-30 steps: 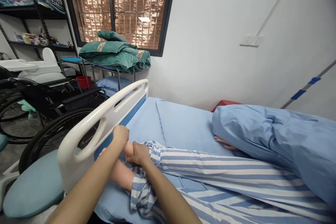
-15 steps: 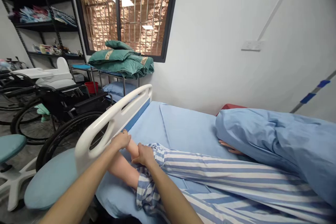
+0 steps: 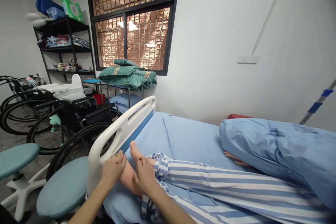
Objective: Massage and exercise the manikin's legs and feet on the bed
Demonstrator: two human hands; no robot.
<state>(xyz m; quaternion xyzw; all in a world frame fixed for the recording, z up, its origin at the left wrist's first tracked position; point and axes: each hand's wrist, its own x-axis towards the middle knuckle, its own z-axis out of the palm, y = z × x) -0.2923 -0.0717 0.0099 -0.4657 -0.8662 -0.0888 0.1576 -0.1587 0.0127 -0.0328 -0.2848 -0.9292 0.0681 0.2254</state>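
Two bare, smooth legs stick out of blue-and-white striped trousers on the bed. My left hand is curled over the toe end of the near foot, covering most of it. My right hand is wrapped over the near ankle, its fingers close to the far leg. The far foot points up, with neither hand gripping it. Bunched trouser cuffs lie beside my right hand. Farther right, another hand of the lying figure shows from under a blue quilt.
The white footboard rises just beyond my left hand. Round blue-green stools and wheelchairs stand to the left. Folded green bedding lies on a stand under the window. A blue sheet covers the mattress.
Both hands have let go of the far foot and ankle and moved toward me onto the near foot and ankle. The view has tilted up and shifted left.
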